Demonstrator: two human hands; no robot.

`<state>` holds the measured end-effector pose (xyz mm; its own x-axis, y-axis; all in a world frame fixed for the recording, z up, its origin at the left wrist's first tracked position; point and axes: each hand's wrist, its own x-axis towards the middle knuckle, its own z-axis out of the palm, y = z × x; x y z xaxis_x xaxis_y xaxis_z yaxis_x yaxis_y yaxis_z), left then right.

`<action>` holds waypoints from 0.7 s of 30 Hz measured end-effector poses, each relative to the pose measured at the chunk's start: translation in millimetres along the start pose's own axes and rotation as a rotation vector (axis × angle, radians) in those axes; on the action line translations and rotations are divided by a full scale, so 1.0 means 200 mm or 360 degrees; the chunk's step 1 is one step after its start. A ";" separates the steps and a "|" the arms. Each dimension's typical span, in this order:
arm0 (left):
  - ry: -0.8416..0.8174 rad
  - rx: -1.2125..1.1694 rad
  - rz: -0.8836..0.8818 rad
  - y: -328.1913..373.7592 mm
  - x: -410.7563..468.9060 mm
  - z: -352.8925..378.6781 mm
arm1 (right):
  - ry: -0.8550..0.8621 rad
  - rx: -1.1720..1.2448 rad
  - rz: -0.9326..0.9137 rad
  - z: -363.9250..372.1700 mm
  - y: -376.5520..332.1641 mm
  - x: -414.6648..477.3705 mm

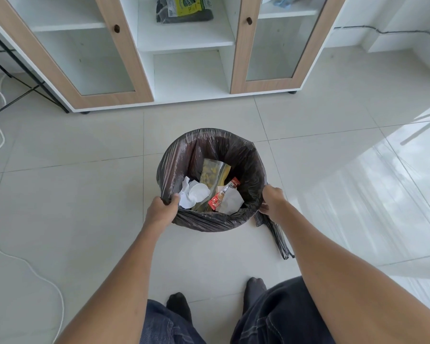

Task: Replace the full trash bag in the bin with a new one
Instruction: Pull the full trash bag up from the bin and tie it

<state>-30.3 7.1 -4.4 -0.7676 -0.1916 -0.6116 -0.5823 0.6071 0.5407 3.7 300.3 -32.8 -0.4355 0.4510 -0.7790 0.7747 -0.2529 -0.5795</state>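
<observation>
Head view: the trash bag (246, 155) lines a round bin on the tiled floor (85, 194). Its film is folded out over the rim, so the bin itself is hidden.

**Hands**
- The left hand (162, 209) pinches a bunch of film at the near-left of the bin rim, thumb on the inner side.
- The right hand (273, 198) closes on the film at the near-right of the rim. Its fingertips are hidden behind the back of the hand.
- Both arms reach down from above.

**Load**
- Inside the bin lie crumpled paper (186, 192), a white cup (200, 192), a clear pouch (211, 173) and a red wrapper (221, 197).
- This load is judged light and free of sharp or wet items.

**Handling**
- The film is thin, soft and glossy. Expect it to stretch, slip between the fingers and tear if pulled by a single layer.
- Take hold where the film is doubled over the rim, bunching several folds in each hand.
- Grips on opposite sides of the bin keep the mouth level.
- Peel the rim inward before lifting, then lift straight up to avoid dragging the bin.

**Note**
- A strip of black plastic (276, 234) trails on the floor to the right of the bin, just below the right hand.
- Whether it is a tie handle of this bag or a separate bag cannot be told.
</observation>
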 end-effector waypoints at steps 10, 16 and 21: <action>-0.0243 -0.0118 -0.0044 -0.03 0.04 0.01 | -0.0073 0.0111 0.0284 0.03 -0.06 -0.17; -0.0200 -0.0045 -0.0007 -0.05 0.05 0.01 | 0.0002 0.0001 0.0316 0.00 -0.05 -0.17; -0.0137 0.0177 0.0074 -0.05 0.04 0.00 | -0.0046 -0.0050 0.0402 -0.05 -0.04 -0.16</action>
<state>-30.3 -0.1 -15.1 -0.7644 -0.0977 -0.6372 -0.5100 0.6962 0.5051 16.0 296.0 0.0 -0.2389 0.3521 -0.9050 0.8742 -0.3277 -0.3583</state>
